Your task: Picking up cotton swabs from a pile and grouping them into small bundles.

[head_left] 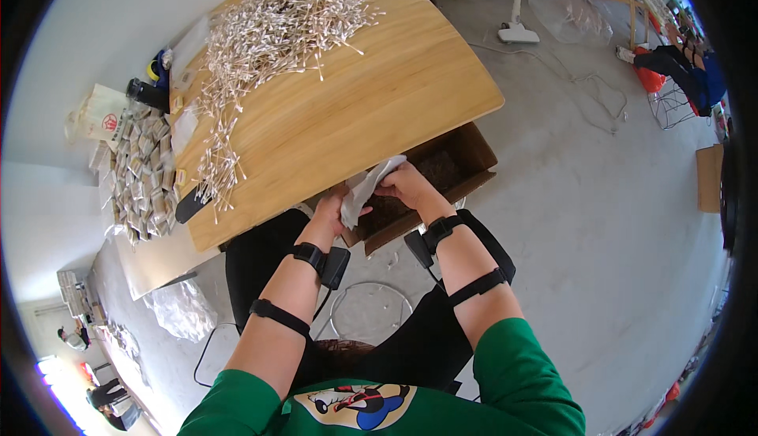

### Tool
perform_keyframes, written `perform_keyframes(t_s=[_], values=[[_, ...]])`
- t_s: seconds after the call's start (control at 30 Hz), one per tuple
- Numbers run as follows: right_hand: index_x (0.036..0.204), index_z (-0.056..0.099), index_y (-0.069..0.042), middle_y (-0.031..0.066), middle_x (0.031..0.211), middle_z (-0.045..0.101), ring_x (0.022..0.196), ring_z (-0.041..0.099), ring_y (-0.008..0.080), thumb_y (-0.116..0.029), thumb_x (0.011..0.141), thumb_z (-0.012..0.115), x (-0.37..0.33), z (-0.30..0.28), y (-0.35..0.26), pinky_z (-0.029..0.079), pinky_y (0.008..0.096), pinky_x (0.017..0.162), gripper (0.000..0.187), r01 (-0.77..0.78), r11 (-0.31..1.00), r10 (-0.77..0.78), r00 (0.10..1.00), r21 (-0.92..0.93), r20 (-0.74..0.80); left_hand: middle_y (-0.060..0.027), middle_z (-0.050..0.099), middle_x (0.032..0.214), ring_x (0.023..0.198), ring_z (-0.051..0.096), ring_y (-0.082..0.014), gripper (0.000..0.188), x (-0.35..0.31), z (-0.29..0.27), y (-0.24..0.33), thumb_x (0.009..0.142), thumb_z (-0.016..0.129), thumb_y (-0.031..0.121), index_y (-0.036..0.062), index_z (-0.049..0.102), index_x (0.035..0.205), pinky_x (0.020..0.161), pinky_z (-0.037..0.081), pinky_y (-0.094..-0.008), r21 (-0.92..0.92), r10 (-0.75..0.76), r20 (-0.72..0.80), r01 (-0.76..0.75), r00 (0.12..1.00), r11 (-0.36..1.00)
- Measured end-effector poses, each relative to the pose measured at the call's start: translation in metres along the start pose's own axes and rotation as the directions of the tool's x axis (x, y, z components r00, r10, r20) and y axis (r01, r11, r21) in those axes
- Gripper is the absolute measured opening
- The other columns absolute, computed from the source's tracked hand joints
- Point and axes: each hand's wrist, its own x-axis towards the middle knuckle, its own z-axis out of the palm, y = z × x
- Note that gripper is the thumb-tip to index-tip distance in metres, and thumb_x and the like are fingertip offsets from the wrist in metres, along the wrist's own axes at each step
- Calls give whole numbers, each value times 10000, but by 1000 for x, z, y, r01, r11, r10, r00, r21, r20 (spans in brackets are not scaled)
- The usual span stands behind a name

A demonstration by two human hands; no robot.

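Observation:
A crumpled whitish piece (367, 191), thin like a plastic bag or paper, is stretched between my two hands just off the table's front edge. My left hand (335, 207) grips its near left end, the fingers curled and partly hidden behind it. At the upper right end, my right hand (407, 184) pinches it with bent fingers. Below both hands stands an open brown cardboard box (483, 152), its inside dark and partly under the table. Across the wooden table (403, 73) spreads a large heap of cotton swabs (292, 22), trailing down toward the left corner.
Many small packed bundles (142, 175) are piled left of the table, beside a dark cup (147, 94) and a white bag (99, 114). A black flat object (192, 205) lies at the table's left corner. Clear plastic (180, 308) rests on the floor; a seated person (687, 73) is far right.

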Motion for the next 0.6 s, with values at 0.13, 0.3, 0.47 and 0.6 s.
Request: perform_keyframes(t_s=[0.13,0.3,0.47,0.6], values=[[1165,530,-97,56,1042,619,913,619,218,48,735,556,13,-17,3,541,353,734,454,84,940,-110,992,331,62,-127,609,1088,948,625,-257,372,2,26,4,894,571,288,65,509,1185,762,557,-492,58,63,125,-70,990,996],[1137,527,-42,87,909,644,716,649,186,-49,739,657,9,0,-6,537,268,556,419,-57,994,63,996,-90,63,-141,614,1078,883,645,-256,461,-8,16,1,897,547,382,37,501,1200,728,566,-412,97,52,178,-70,983,993],[1105,512,50,163,767,647,582,661,221,-41,768,607,-1,26,-10,553,301,493,362,-43,903,58,998,-428,21,-155,605,1094,928,626,-249,500,-46,30,-1,891,574,362,29,478,1252,747,532,-343,27,-62,220,57,973,998],[1095,530,38,149,753,652,622,669,218,-74,840,552,-21,48,-44,557,294,518,280,-134,800,349,897,-585,271,-128,605,1098,980,562,-185,472,-76,15,13,871,589,162,41,450,1306,831,450,-299,636,216,25,-182,976,750]])
